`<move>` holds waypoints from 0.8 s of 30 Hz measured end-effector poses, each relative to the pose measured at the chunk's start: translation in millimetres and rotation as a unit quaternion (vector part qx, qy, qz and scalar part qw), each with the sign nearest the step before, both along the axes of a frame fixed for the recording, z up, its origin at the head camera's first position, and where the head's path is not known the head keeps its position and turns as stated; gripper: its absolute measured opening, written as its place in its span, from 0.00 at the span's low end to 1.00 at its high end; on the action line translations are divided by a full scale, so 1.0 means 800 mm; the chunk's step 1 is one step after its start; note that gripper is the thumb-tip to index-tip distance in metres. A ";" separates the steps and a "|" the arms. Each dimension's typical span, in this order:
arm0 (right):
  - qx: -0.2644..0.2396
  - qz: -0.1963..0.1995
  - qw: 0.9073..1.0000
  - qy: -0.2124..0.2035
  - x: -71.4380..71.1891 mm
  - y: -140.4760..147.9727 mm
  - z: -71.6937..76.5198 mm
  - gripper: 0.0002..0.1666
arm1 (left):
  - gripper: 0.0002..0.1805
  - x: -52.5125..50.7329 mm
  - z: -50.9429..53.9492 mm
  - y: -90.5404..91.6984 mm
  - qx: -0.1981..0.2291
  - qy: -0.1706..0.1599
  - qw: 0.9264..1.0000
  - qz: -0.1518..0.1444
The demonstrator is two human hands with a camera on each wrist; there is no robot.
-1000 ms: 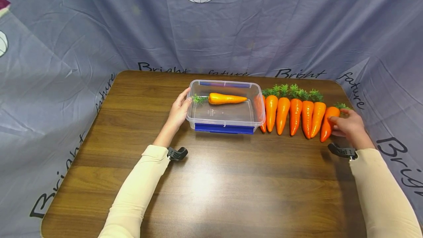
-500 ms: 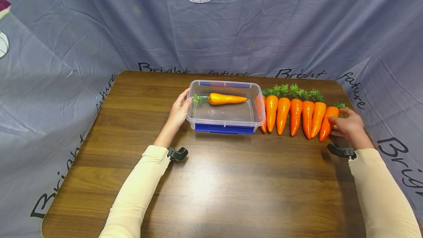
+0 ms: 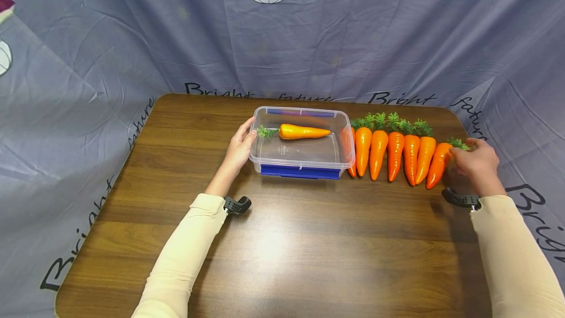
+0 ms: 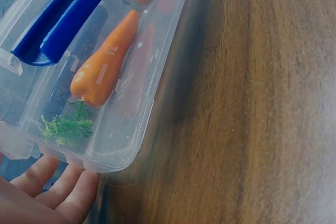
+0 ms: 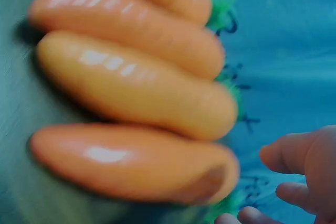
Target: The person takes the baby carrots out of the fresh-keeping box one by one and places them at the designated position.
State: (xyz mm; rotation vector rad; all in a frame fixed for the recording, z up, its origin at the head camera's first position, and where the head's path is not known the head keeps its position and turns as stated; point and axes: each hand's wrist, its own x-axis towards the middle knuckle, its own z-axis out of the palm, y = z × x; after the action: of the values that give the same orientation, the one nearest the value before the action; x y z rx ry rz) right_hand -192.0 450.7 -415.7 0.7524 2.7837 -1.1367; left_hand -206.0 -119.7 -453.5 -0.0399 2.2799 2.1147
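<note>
A clear plastic container [image 3: 300, 165] with blue clips holds one orange toy-like carrot [image 3: 300, 132], its green top toward the left end. At that end my left hand [image 3: 240, 146] holds the container by its rim, thumb at the edge; in the left wrist view the fingers [image 4: 79, 192] touch the outer wall. Right of the container, several carrots [image 3: 395, 156] lie side by side, tops away from me. My right hand [image 3: 478, 161] is beside the rightmost carrot [image 3: 439, 166]; in the right wrist view its fingers [image 5: 289, 150] are spread and apart from the carrot.
Everything stands on a brown wooden table [image 3: 344, 249] with a bright reflection. A grey-blue printed curtain [image 3: 282, 53] hangs behind it and at both sides. The leftmost carrot in the row is partly behind the container's right wall.
My right hand has let go of the rightmost carrot and drawn back a little to the right. That carrot lies slightly closer to the row. The left hand and container have stayed put.
</note>
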 end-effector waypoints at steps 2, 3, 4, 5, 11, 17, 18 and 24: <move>0.025 0.004 1.000 0.007 -0.006 -0.006 0.011 0.47 | 0.27 0.000 0.000 0.000 0.001 0.000 1.000 0.001; 0.035 0.010 0.999 0.008 -0.009 -0.010 0.017 0.47 | 0.27 0.000 0.000 0.000 0.002 0.000 1.000 0.001; 0.033 0.014 0.999 0.013 -0.012 -0.016 0.022 0.47 | 0.27 0.000 0.000 0.000 0.000 -0.001 1.000 0.002; 0.030 0.020 0.999 0.013 -0.015 -0.022 0.028 0.47 | 0.27 -0.001 0.000 0.000 0.000 -0.001 1.000 0.002; 0.007 0.079 0.996 0.037 -0.032 -0.075 0.054 0.46 | 0.27 0.000 -0.001 0.000 -0.001 -0.003 1.000 0.002; 0.025 0.159 0.985 0.059 -0.048 -0.146 0.076 0.43 | 0.27 0.001 0.000 0.000 -0.003 -0.002 1.000 0.004; 0.029 0.175 0.982 0.060 -0.050 -0.158 0.079 0.42 | 0.27 0.001 0.000 0.000 -0.003 -0.002 1.000 0.005; 0.039 0.245 0.966 0.071 -0.063 -0.225 0.089 0.38 | 0.27 0.000 0.000 0.002 -0.004 -0.004 1.000 0.003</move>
State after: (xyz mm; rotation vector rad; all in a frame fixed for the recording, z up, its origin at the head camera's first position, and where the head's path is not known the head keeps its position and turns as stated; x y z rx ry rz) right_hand -242.6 270.6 -344.5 -0.0324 2.8954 -1.0166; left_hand -205.7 -118.4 -453.6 -0.0545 2.2867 2.1052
